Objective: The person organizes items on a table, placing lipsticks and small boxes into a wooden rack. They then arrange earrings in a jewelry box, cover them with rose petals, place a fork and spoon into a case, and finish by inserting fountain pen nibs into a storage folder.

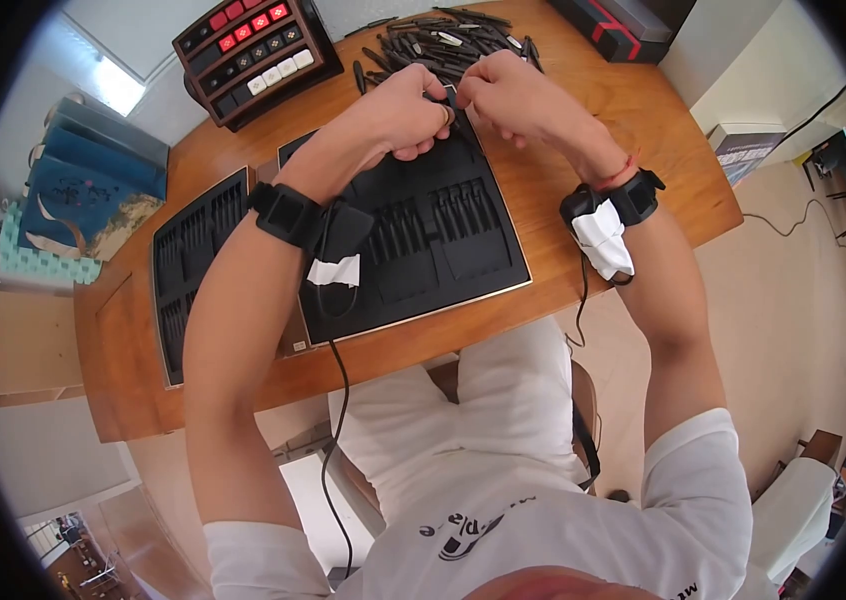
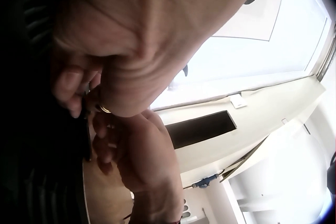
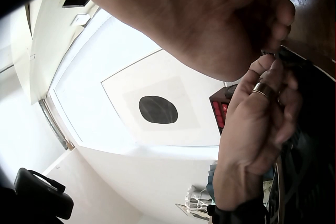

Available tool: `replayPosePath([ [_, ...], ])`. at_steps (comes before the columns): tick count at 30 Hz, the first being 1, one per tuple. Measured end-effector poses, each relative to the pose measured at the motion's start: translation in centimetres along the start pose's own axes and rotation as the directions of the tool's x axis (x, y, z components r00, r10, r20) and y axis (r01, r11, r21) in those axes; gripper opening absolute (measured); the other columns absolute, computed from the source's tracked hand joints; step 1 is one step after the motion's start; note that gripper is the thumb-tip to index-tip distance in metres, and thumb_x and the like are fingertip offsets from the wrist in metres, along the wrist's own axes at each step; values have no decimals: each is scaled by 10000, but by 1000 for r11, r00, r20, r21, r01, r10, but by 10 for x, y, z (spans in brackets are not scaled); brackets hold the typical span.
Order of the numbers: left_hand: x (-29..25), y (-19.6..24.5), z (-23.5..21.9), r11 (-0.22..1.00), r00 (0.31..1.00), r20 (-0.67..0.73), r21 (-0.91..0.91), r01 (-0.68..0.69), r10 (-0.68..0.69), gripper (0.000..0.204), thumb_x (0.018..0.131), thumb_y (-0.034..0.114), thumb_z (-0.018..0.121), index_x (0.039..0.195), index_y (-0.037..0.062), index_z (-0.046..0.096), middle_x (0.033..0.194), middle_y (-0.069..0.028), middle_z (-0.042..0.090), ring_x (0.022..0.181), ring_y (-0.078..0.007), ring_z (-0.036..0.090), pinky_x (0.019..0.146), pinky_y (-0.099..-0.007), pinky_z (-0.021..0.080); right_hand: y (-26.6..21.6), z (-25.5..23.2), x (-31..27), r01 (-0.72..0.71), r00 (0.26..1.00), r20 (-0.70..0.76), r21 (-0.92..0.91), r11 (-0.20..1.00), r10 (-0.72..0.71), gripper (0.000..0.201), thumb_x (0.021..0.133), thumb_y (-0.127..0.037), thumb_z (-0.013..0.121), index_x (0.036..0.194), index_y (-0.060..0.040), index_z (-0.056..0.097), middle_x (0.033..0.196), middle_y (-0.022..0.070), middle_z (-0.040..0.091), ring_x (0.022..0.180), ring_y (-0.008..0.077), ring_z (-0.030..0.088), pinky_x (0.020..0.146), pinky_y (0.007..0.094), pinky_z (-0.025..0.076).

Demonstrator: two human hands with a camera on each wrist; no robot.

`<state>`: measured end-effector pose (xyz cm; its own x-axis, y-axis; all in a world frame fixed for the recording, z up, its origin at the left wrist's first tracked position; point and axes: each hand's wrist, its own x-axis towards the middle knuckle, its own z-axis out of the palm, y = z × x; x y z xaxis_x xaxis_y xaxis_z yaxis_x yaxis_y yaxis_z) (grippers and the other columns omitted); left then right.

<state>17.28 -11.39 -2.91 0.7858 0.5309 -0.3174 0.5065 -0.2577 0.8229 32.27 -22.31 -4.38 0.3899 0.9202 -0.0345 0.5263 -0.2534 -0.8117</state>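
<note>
My two hands meet over the far edge of a black foam tray point(image 1: 473, 225) with rows of slots, several filled with slim black pieces. The left hand point(image 1: 410, 112), a ring on one finger, pinches a thin black pen-like stick point(image 2: 88, 142); its exact kind is hidden by the fingers. Close against it, the right hand point(image 1: 513, 95) has its thumb and forefinger curled together at the stick's upper end. In the right wrist view, the left fingertips point(image 3: 275, 64) sit right below the right hand's curled fingers. Beyond both hands lies a heap of similar black sticks point(image 1: 443, 42).
A second slotted tray point(image 1: 171, 300) lies at the left. A dark wooden rack point(image 1: 258, 60) with red, black and white blocks stands at the back left, near blue bags point(image 1: 93, 165). A black-and-red box point(image 1: 623, 30) stands at the back right. A cable point(image 1: 338, 440) hangs from the left wrist.
</note>
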Motion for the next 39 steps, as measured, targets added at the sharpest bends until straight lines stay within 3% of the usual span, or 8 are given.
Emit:
replayPosePath([
  [6,4,-13,-4,994,994,34,27,-104,103,299,1000,49,629,1278,37,520,927,-55,665,621,-101,538,452,-265,362,-2,0,-2,-1,1000,15,16,1000,1,298,961,-161,493,827,47,660,595,92,599,488,187,597,436,358,493],
  [11,5,-9,12,966,981,-129,232,-112,145,323,988,95,669,1259,12,513,854,-86,659,508,-127,506,410,-303,341,-1,1,-1,-5,1000,22,-8,1000,6,294,954,-155,479,834,39,666,594,86,598,486,180,590,437,351,486],
  [14,9,-15,13,939,952,-173,284,-196,251,328,991,110,679,1252,-3,516,765,-85,636,479,-138,510,394,-312,335,-1,-1,1,-24,999,43,-21,999,25,326,1004,-199,512,999,35,740,652,29,585,494,125,545,410,315,450],
  [18,3,-11,10,979,976,-157,159,-128,153,334,998,125,678,1254,-5,508,708,-66,609,478,-137,521,382,-318,328,-1,1,-2,-4,1000,5,-15,1000,4,306,974,-172,497,873,36,697,599,67,580,475,165,567,418,343,466],
  [19,1,-10,10,980,977,-159,163,-118,144,285,1000,126,677,1209,-7,536,691,-63,605,473,-135,526,376,-319,325,-1,2,-2,14,1000,-17,-18,1000,-15,317,942,-147,482,745,36,650,558,99,579,464,199,585,432,367,479],
  [24,6,-4,9,968,991,-109,248,-44,72,193,1000,170,684,952,-8,629,596,-59,580,431,-132,523,361,-322,328,2,3,1,19,1000,-19,-40,999,-20,315,939,-146,487,763,56,652,564,125,596,463,220,604,435,379,485],
  [26,1,6,7,949,991,-127,315,0,42,446,938,240,706,605,-39,603,522,-139,598,393,-206,562,390,-354,435,1,2,1,23,1000,-16,-33,999,-24,314,939,-149,491,773,60,656,570,129,604,468,224,611,438,380,492],
  [39,-3,18,11,908,993,-121,416,45,6,430,964,283,668,727,-76,655,565,-135,625,410,-183,565,397,-353,434,0,3,1,16,1000,-26,-85,996,-18,331,951,-184,513,824,57,701,608,132,641,515,233,658,483,391,575],
])
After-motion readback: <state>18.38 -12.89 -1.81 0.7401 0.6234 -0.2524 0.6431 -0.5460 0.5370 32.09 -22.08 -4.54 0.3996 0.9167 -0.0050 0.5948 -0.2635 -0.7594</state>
